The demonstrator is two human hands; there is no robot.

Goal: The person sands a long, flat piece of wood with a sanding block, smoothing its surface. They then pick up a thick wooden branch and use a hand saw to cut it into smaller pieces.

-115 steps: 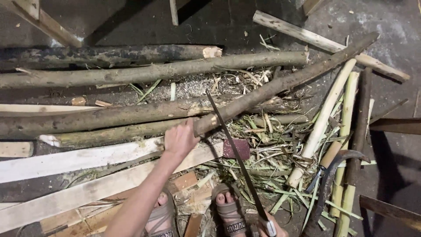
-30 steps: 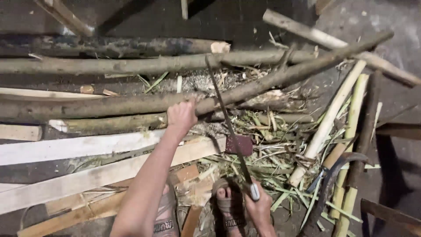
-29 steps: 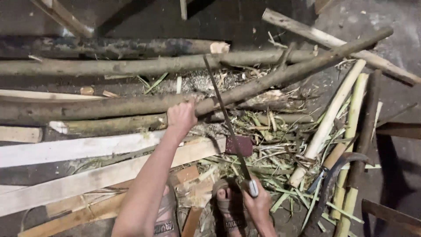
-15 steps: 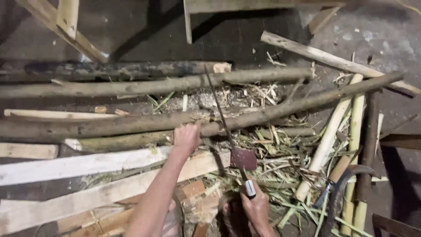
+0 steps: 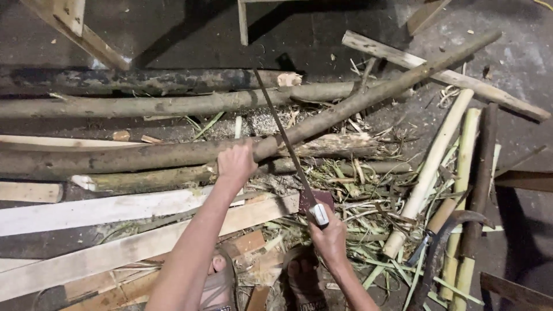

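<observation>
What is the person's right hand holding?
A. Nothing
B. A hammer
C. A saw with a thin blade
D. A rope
C: the right hand grips the handle of a thin-bladed saw laid across the long branch, which the left hand steadies.

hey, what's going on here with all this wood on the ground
A person is sawing a long pole that lies slantwise over other logs. The left hand presses the pole down, while the right hand grips the handle of a thin-bladed saw laid across it. Pale planks, stripped sticks and shavings lie around their sandalled feet.
</observation>
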